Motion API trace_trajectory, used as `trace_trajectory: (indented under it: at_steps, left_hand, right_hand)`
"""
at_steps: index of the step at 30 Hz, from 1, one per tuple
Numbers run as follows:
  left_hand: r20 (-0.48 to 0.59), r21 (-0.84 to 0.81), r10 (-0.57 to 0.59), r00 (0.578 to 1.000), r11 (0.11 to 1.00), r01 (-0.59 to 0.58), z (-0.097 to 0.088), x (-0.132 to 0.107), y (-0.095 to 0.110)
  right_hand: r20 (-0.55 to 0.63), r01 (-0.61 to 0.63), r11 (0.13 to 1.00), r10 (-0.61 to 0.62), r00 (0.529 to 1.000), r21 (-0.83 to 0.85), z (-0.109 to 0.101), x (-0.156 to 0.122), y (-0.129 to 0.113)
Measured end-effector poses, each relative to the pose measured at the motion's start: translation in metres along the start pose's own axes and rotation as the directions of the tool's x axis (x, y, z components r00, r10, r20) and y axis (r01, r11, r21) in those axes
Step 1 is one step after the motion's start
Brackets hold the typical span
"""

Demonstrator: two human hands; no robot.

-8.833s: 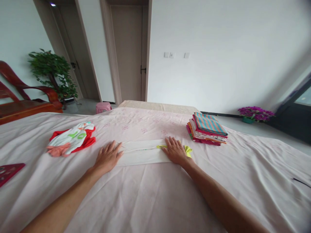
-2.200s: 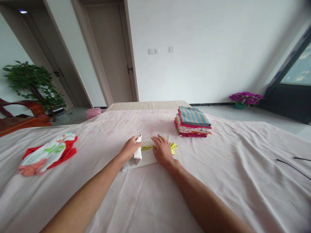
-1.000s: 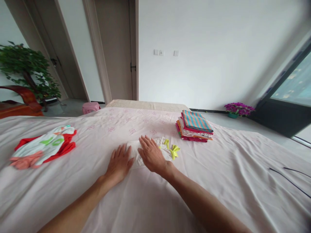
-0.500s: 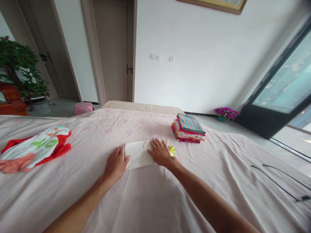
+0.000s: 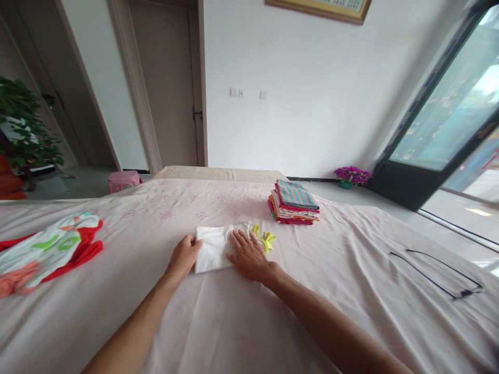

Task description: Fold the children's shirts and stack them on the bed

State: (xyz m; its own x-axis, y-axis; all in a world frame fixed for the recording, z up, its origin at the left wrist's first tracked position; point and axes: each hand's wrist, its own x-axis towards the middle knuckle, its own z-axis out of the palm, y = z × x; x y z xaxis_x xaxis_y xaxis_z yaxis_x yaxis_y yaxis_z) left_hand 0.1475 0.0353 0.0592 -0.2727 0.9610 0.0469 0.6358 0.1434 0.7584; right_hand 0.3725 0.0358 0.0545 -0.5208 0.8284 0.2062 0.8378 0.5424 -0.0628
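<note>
In front of me a folded white garment [image 5: 212, 248] lies on the pale pink sheet [image 5: 218, 327]. A yellow bow [image 5: 267, 241] sticks out at its right end. My left hand [image 5: 187, 254] pinches the garment's left edge between thumb and curled fingers. Flat on its right part rests my right hand [image 5: 249, 254], fingers stretched out. Beyond it, to the right, stands a stack of folded clothes [image 5: 295, 208] topped by a blue-and-orange striped piece. Unfolded red and white clothes [image 5: 58, 246] lie at the left.
Black-framed glasses [image 5: 440, 275] lie on the sheet at the right. Past the sheet's far left edge is a pink stool [image 5: 125, 181]. Purple flowers in a pot [image 5: 352, 177] stand on the floor by the glass door [image 5: 424, 145].
My left hand has gone from lying along the garment's left edge to pinching it. My right hand stays flat, and more of the yellow bow shows. The view has turned slightly right.
</note>
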Motion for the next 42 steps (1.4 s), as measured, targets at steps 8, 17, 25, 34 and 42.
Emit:
trace_trajectory:
  at_steps: [8, 17, 25, 34, 42]
  left_hand:
    - [0.103, -0.707, -0.087, 0.991, 0.694, 0.135, -0.054, -0.014, 0.003]
    - [0.200, -0.684, -0.028, 0.979, 0.712, 0.160, -0.054, -0.018, 0.065]
    - [0.290, -0.589, 0.078, 0.954, 0.800, 0.114, 0.013, -0.008, 0.117]
    - [0.217, -0.510, 0.044, 0.975, 0.857, 0.075, 0.053, -0.002, 0.099]
    - [0.003, 0.142, 0.534, 0.845, 0.837, -0.529, 0.061, -0.008, 0.060]
  right_hand:
    - [0.008, 0.188, 0.963, -0.193, 0.981, 0.194, -0.010, 0.007, -0.052]
    - [0.137, -0.155, 0.167, 0.116, 0.984, 0.974, -0.031, 0.041, -0.025]
    - [0.457, -0.434, -0.355, -0.021, 0.889, 0.828, -0.055, 0.036, 0.021]
    - [0.458, -0.405, -0.264, 0.183, 0.870, 0.875, -0.026, 0.028, 0.040]
    - [0.315, -0.324, -0.017, 0.281, 0.906, 0.946, -0.010, 0.026, 0.047]
